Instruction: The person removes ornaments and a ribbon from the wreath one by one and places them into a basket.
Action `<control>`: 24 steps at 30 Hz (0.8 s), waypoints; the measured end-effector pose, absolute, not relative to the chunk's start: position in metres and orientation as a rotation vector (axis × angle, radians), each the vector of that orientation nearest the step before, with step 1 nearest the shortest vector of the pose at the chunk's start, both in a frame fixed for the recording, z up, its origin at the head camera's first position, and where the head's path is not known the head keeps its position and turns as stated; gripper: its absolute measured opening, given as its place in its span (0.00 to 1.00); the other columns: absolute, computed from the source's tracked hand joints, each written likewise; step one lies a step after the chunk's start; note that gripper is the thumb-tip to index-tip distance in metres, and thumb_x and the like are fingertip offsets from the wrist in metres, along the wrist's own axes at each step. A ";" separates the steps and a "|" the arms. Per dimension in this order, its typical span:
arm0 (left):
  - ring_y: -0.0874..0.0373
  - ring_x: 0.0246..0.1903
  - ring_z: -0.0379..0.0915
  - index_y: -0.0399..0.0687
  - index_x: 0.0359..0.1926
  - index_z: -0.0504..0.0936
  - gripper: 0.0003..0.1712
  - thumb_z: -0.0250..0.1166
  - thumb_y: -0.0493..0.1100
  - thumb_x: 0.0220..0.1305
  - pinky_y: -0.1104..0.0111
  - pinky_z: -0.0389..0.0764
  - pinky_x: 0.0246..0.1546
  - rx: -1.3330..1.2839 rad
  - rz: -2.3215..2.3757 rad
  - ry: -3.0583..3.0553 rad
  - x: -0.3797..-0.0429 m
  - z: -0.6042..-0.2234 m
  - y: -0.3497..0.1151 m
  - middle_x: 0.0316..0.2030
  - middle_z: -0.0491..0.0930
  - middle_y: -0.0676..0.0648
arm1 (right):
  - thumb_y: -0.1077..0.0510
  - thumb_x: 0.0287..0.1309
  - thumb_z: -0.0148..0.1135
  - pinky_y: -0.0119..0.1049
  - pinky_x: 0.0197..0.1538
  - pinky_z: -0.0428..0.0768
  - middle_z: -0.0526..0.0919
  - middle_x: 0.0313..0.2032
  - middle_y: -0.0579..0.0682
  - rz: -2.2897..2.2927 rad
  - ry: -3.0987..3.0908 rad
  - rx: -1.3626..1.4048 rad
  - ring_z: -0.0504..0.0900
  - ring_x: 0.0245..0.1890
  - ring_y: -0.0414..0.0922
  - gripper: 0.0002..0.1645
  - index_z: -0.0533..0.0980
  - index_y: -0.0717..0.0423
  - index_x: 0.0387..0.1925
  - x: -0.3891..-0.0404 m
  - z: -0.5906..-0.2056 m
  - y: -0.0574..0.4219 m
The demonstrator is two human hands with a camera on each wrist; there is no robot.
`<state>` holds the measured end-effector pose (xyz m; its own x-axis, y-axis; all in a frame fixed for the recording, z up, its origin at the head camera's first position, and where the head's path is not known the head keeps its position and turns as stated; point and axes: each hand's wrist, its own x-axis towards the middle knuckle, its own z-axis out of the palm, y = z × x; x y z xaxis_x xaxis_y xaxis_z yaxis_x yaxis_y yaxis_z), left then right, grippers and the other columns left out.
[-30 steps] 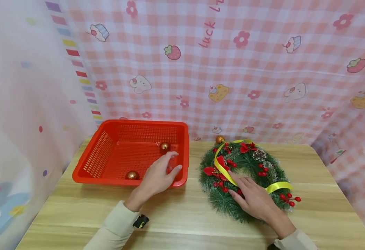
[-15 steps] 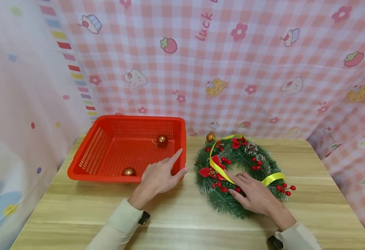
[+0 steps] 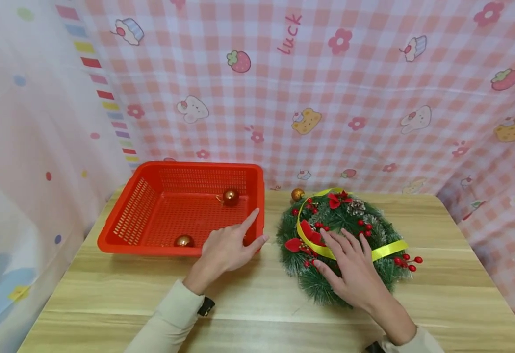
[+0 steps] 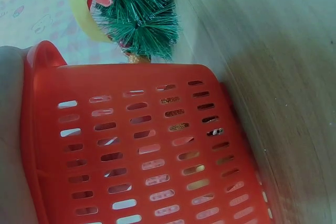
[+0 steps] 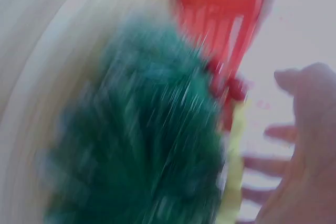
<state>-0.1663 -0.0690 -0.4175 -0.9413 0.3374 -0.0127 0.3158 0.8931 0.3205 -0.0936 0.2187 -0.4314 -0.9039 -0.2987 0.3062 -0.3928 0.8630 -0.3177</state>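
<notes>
A green wreath with red berries, red flowers and a pine cone lies flat on the table. Yellow ribbon runs loosely across its top. My right hand is over the wreath's near side, fingers spread, close to the ribbon; contact is unclear. My left hand lies over the near right corner of a red plastic basket, index finger and thumb straight. Its other fingers are hidden. Two shiny bronze baubles, one at the back and one in front, sit in the basket.
A gold bauble rests at the table's back edge, behind the wreath. Checked cloth hangs right behind the wooden table. In the blurred right wrist view, the wreath fills the middle.
My left hand has shifted slightly right on the basket corner, and its index finger has straightened. My right hand has lifted and spread its fingers; the ribbon under it has shifted.
</notes>
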 end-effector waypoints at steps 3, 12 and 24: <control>0.56 0.14 0.63 0.71 0.78 0.51 0.44 0.45 0.76 0.66 0.66 0.63 0.14 0.505 0.479 2.987 -0.167 -0.417 -0.070 0.16 0.69 0.52 | 0.37 0.65 0.59 0.70 0.66 0.51 0.68 0.67 0.63 0.606 -2.863 0.387 0.61 0.68 0.65 0.44 0.59 0.52 0.75 -0.097 -0.427 0.198; 0.57 0.15 0.64 0.70 0.77 0.51 0.43 0.47 0.75 0.66 0.65 0.65 0.16 0.505 0.495 2.981 -0.163 -0.420 -0.067 0.16 0.69 0.52 | 0.30 0.63 0.56 0.73 0.65 0.54 0.61 0.67 0.72 0.439 -3.037 -0.022 0.64 0.64 0.72 0.51 0.54 0.53 0.76 -0.126 -0.441 0.158; 0.58 0.11 0.57 0.69 0.77 0.53 0.42 0.49 0.72 0.68 0.66 0.57 0.12 0.549 0.510 3.003 -0.165 -0.418 -0.070 0.12 0.66 0.52 | 0.28 0.62 0.52 0.67 0.57 0.64 0.73 0.65 0.62 0.285 -2.978 0.142 0.79 0.53 0.65 0.48 0.56 0.45 0.76 -0.129 -0.458 0.163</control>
